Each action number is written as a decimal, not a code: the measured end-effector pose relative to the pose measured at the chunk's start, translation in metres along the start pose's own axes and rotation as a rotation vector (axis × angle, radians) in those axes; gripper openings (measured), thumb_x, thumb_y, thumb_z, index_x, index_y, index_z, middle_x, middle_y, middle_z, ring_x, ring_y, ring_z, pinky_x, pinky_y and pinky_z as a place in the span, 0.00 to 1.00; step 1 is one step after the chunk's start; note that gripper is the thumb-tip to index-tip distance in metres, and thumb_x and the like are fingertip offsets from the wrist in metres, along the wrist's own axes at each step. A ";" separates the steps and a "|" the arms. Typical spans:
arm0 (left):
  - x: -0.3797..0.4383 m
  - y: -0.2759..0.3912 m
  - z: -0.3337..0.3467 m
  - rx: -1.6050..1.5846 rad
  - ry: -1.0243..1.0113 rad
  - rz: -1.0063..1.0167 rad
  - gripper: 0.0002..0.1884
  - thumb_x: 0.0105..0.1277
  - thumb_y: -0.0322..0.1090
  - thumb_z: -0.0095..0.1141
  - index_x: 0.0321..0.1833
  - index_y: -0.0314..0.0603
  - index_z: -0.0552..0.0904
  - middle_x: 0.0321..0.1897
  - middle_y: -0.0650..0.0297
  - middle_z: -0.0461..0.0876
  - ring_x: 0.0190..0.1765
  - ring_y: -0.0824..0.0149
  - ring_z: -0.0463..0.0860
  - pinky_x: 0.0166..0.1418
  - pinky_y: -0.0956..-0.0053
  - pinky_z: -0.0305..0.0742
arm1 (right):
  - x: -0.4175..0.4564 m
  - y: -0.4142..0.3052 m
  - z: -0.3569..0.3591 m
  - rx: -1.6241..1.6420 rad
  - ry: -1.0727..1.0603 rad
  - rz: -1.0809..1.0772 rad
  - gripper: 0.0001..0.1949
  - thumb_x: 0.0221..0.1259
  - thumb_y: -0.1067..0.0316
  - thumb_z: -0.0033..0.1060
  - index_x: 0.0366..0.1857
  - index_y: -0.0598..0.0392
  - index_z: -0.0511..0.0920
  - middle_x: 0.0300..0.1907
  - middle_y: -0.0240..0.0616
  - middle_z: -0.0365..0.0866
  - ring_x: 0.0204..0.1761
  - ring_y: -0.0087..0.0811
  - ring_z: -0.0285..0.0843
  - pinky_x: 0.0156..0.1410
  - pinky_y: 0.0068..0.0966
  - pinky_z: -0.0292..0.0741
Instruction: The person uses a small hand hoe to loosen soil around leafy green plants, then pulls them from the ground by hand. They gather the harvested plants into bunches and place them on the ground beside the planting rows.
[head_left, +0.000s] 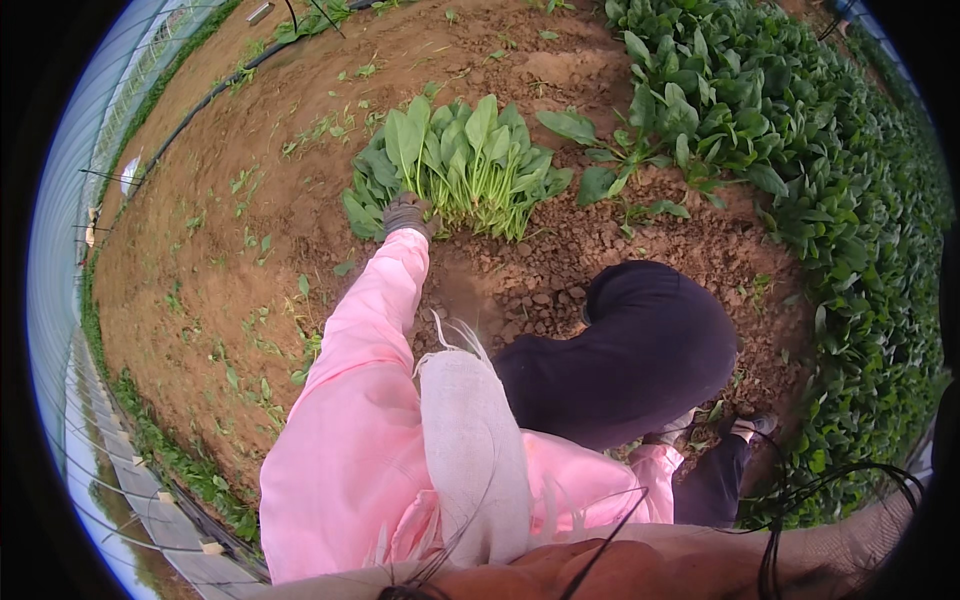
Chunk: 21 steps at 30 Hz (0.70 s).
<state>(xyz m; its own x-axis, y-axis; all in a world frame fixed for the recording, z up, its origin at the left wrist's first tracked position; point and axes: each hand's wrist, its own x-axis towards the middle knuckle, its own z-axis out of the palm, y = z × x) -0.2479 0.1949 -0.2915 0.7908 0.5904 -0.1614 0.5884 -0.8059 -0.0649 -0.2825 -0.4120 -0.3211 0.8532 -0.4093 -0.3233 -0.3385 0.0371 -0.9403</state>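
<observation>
A pile of cut leafy greens (480, 161), likely spinach, lies on the bare soil ahead of me, leaves mostly pointing away and pale stems towards me. At its near left edge, my left hand (409, 214) in a grey-brown glove touches the leaves and stems. The fingers are partly hidden among them, so a grip cannot be made out. My right hand (677, 429), in a light glove, is low beside my dark-trousered leg (630, 352). That leg hides most of it and whatever it may hold.
Dense rooted greens (847, 225) fill the right side. A few plants (619, 161) stand between them and the pile. Loose leaves dot the soil (187, 300) at left. A black hose (191, 112) runs along the far left, near the greenhouse's plastic wall (60, 195).
</observation>
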 end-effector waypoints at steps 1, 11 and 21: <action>0.003 -0.001 0.002 0.062 -0.070 0.032 0.21 0.53 0.46 0.65 0.52 0.61 0.83 0.58 0.63 0.73 0.63 0.56 0.71 0.66 0.60 0.67 | -0.001 0.002 0.000 0.003 -0.004 -0.006 0.26 0.68 0.55 0.59 0.61 0.62 0.67 0.45 0.41 0.79 0.42 0.30 0.76 0.48 0.26 0.75; 0.028 -0.063 0.079 -0.447 0.110 0.078 0.03 0.52 0.30 0.58 0.24 0.42 0.78 0.25 0.58 0.75 0.29 0.61 0.74 0.31 0.65 0.68 | -0.010 -0.003 0.006 0.065 0.063 -0.034 0.20 0.67 0.57 0.59 0.55 0.60 0.71 0.34 0.35 0.79 0.30 0.27 0.76 0.34 0.24 0.75; -0.012 0.097 0.004 0.153 -0.722 0.689 0.07 0.55 0.32 0.62 0.37 0.42 0.83 0.30 0.55 0.81 0.38 0.65 0.81 0.41 0.65 0.75 | -0.002 -0.024 -0.006 0.165 0.119 0.196 0.12 0.68 0.60 0.56 0.48 0.51 0.69 0.18 0.28 0.67 0.13 0.24 0.65 0.15 0.22 0.66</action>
<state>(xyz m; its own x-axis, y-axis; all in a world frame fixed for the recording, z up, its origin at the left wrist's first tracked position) -0.2013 0.1096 -0.2996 0.6292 -0.1328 -0.7659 -0.0258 -0.9883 0.1501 -0.2789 -0.4174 -0.2970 0.7220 -0.4832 -0.4952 -0.4152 0.2700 -0.8687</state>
